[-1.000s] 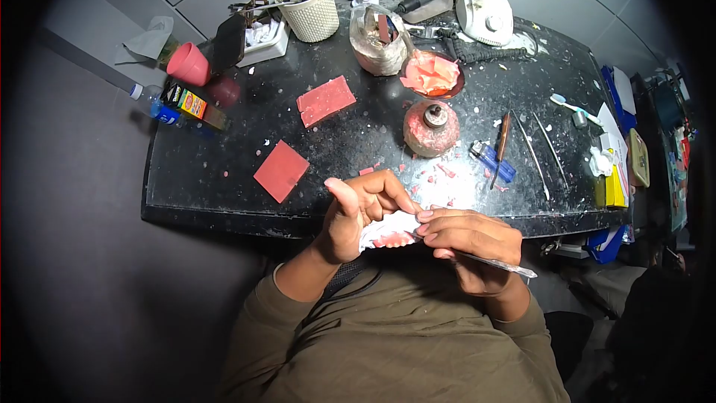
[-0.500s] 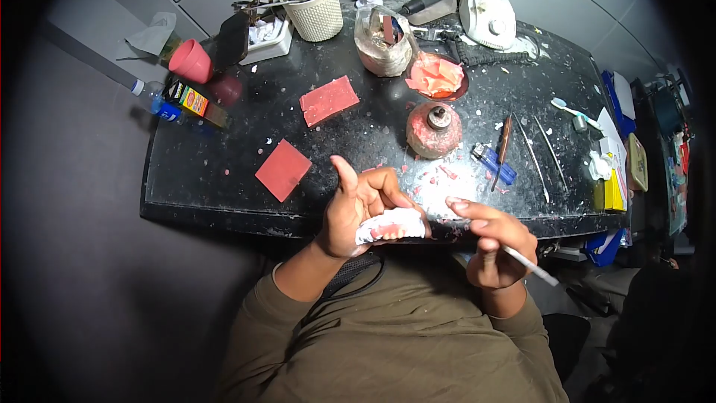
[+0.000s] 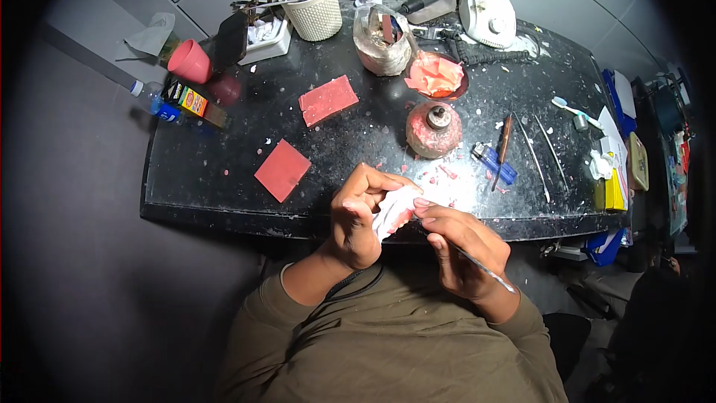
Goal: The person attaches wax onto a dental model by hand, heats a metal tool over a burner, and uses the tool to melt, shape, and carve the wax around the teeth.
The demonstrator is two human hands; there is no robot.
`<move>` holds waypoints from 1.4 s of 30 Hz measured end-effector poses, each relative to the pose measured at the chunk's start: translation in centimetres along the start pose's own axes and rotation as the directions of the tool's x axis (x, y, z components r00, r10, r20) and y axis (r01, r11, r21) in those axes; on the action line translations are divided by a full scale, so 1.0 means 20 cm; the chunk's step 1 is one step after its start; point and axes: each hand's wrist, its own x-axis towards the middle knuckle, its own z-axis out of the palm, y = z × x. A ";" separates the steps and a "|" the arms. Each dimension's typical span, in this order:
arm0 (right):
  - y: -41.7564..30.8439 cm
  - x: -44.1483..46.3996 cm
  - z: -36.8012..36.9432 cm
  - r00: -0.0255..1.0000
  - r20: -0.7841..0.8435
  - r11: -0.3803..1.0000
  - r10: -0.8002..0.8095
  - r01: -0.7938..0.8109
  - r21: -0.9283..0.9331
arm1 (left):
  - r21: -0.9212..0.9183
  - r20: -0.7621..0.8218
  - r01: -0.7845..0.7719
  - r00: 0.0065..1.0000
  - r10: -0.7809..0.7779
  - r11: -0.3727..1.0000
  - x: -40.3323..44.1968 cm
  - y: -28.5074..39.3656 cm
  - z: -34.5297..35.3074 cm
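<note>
My left hand (image 3: 353, 225) is closed around a white plaster dental cast (image 3: 389, 209) with pink wax along its near side. The cast is tilted, one end toward my body. My right hand (image 3: 471, 245) grips a thin metal dental instrument (image 3: 488, 274) like a pen, its shaft slanting down to the right. The fingertips of that hand reach the right edge of the cast. The instrument's working tip is hidden behind the fingers. Just beyond my hands stands a wax-spattered spirit burner (image 3: 434, 131), capped by a dark metal top.
Pink wax sheets (image 3: 283, 171) lie on the black bench (image 3: 201, 186). To the right are a blue lighter (image 3: 494, 164), a brown-handled tool (image 3: 505, 142), slim metal instruments (image 3: 532, 157) and a toothbrush (image 3: 576, 113). A jar (image 3: 382, 48), wicker cup (image 3: 313, 15) and white device (image 3: 487, 19) stand behind.
My left hand has turned the cast from nearly level to steeply tilted, its thumb folding inward. My right hand has moved left with the instrument, up against the cast.
</note>
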 end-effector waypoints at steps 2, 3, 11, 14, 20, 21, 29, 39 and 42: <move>0.00 0.00 0.01 1.000 -0.009 1.000 0.000 0.000 -0.008 | 0.075 0.002 -0.070 0.998 0.070 0.995 -0.01 -0.02 -0.01; 0.00 0.00 0.01 1.000 0.001 1.000 -0.017 0.017 -0.014 | 0.075 0.002 -0.070 0.998 0.070 0.995 -0.01 -0.03 -0.01; -0.01 0.00 0.04 0.999 -0.024 1.000 -0.021 0.021 -0.015 | 0.144 -0.036 -0.079 0.996 0.085 0.986 -0.01 -0.01 0.00; -0.02 0.00 0.04 0.998 0.029 0.998 -0.058 0.057 0.014 | 0.158 -0.061 -0.055 0.996 0.065 0.986 -0.01 0.00 0.00; 0.00 0.00 0.00 0.993 -0.040 0.964 0.115 -0.102 0.247 | -0.159 0.008 0.300 0.953 -0.303 0.940 0.01 0.05 -0.06; 0.00 0.02 -0.02 0.992 -0.053 0.959 0.110 -0.092 0.269 | -0.159 0.005 0.299 0.953 -0.302 0.941 0.01 0.06 -0.08; -0.05 0.05 0.00 0.999 0.031 0.999 0.027 -0.028 0.035 | -0.173 0.038 0.345 0.938 -0.344 0.923 0.00 0.02 -0.09; -0.03 0.02 0.05 1.000 0.008 0.999 -0.014 0.014 0.037 | -0.187 -0.041 0.297 0.950 -0.310 0.936 0.01 0.01 -0.06; -0.02 0.03 0.05 0.993 0.061 0.994 -0.104 0.101 0.045 | -0.179 -0.067 0.293 0.949 -0.309 0.939 0.02 0.03 -0.05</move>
